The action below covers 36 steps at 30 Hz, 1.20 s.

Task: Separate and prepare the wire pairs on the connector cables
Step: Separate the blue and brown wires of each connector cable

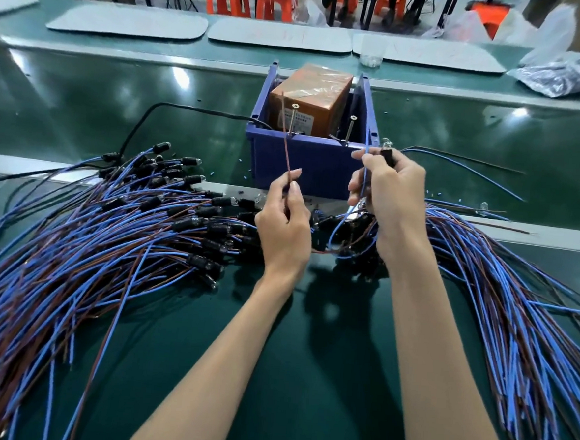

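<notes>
Green bench surface [302, 409] runs under our forearms, with a heap of blue-and-brown connector cables [73, 256] fanned out on our left and a second heap [516, 304] on our right. Between them we have one cable up and its pair pulled apart. Our left hand [283, 219] pinches the brown wire [285, 140] between thumb and forefinger, the other fingers curled in, and the wire's free end stands up in front of the blue bin [306, 166]. Our right hand [386, 195] is curled round the blue wire [363, 177] and also holds the black connector [389, 158], whose clear tip pokes out above the knuckles. The slack of both wires loops down below our hands into the dark cluster of connectors near the bench edge.

That loop looks like the main risk — spread the hands further and it could hook a neighbouring cable and drag it along, or strain the wires where they enter the connector. Two upright screws [290, 122] stand at the bin's front rim, close to the raised wire ends, so we judge a careless swing could snag there.
</notes>
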Each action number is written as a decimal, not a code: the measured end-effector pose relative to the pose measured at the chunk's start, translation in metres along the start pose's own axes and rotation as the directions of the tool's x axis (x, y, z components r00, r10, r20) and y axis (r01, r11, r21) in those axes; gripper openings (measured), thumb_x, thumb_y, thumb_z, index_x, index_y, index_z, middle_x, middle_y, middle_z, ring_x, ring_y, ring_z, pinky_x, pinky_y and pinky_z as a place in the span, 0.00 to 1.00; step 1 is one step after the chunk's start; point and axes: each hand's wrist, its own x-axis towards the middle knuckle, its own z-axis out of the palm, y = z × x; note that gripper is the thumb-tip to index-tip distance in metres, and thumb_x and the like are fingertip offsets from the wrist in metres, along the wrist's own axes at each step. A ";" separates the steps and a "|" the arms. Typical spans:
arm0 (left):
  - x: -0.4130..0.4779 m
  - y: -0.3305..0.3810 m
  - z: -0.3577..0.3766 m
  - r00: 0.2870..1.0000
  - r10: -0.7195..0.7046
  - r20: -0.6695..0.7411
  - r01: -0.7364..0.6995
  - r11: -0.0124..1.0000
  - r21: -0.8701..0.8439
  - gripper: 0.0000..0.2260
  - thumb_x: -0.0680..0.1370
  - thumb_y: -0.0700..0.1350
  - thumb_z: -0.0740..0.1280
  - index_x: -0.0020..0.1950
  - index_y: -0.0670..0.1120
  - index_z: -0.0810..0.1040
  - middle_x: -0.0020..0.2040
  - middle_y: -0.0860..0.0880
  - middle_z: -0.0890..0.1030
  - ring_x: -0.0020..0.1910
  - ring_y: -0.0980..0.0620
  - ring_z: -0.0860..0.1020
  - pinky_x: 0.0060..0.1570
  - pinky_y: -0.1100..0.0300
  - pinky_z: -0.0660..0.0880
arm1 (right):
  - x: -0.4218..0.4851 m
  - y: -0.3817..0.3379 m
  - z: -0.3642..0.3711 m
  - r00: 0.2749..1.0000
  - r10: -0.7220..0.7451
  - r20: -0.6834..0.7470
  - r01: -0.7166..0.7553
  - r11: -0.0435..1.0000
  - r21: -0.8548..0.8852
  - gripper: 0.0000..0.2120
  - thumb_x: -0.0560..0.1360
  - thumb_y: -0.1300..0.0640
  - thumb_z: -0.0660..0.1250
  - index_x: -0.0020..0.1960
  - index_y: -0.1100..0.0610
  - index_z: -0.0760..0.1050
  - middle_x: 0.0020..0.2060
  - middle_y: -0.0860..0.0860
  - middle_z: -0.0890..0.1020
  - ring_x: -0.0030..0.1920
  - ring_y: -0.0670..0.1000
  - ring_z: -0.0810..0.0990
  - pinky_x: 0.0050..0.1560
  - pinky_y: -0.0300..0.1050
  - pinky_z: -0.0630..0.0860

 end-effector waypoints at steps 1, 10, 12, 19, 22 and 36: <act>0.000 -0.001 0.000 1.000 -0.007 0.001 0.007 1.000 0.001 0.09 0.81 0.44 0.56 0.56 0.50 0.75 0.22 0.59 0.69 0.23 0.59 0.65 0.30 0.60 0.64 | 0.000 0.001 0.000 1.000 0.004 0.014 -0.003 1.000 -0.019 0.10 0.77 0.63 0.60 0.40 0.56 0.76 0.21 0.48 0.76 0.22 0.49 0.71 0.26 0.38 0.70; -0.004 0.002 -0.002 1.000 -0.012 0.026 0.012 1.000 -0.001 0.11 0.78 0.43 0.56 0.53 0.47 0.78 0.22 0.53 0.68 0.21 0.57 0.64 0.27 0.66 0.64 | 0.000 -0.002 -0.005 0.989 0.082 0.122 -0.064 0.988 -0.144 0.07 0.75 0.64 0.61 0.40 0.60 0.76 0.20 0.50 0.77 0.19 0.49 0.75 0.22 0.30 0.66; -0.005 0.003 -0.004 0.998 0.003 0.061 -0.003 1.000 -0.003 0.11 0.77 0.43 0.57 0.50 0.46 0.79 0.22 0.50 0.68 0.21 0.56 0.64 0.25 0.65 0.64 | -0.001 -0.003 -0.006 0.984 0.094 0.148 -0.070 0.984 -0.161 0.07 0.75 0.63 0.61 0.41 0.60 0.76 0.20 0.50 0.78 0.19 0.48 0.75 0.20 0.29 0.65; -0.008 0.003 -0.005 0.985 0.025 0.171 -0.027 1.000 0.009 0.11 0.76 0.43 0.58 0.41 0.50 0.79 0.20 0.53 0.66 0.19 0.55 0.63 0.24 0.63 0.62 | 0.000 -0.001 -0.007 0.975 0.101 0.200 -0.059 0.977 -0.206 0.07 0.76 0.62 0.61 0.42 0.59 0.77 0.20 0.49 0.77 0.19 0.48 0.75 0.23 0.30 0.68; -0.010 0.005 -0.005 0.974 0.031 0.225 -0.036 0.999 0.021 0.11 0.77 0.43 0.58 0.41 0.52 0.78 0.20 0.54 0.66 0.19 0.55 0.63 0.24 0.61 0.61 | 0.001 -0.001 -0.009 0.971 0.096 0.221 -0.052 0.979 -0.196 0.08 0.76 0.63 0.61 0.42 0.59 0.77 0.20 0.49 0.77 0.19 0.47 0.74 0.23 0.32 0.69; -0.012 0.006 -0.004 0.948 0.036 0.316 -0.040 0.999 0.008 0.14 0.75 0.42 0.60 0.38 0.59 0.79 0.21 0.53 0.65 0.21 0.54 0.61 0.24 0.60 0.59 | 0.004 0.000 -0.010 0.967 0.063 0.247 -0.010 0.977 -0.213 0.09 0.76 0.63 0.61 0.39 0.58 0.77 0.20 0.50 0.76 0.19 0.47 0.72 0.24 0.34 0.70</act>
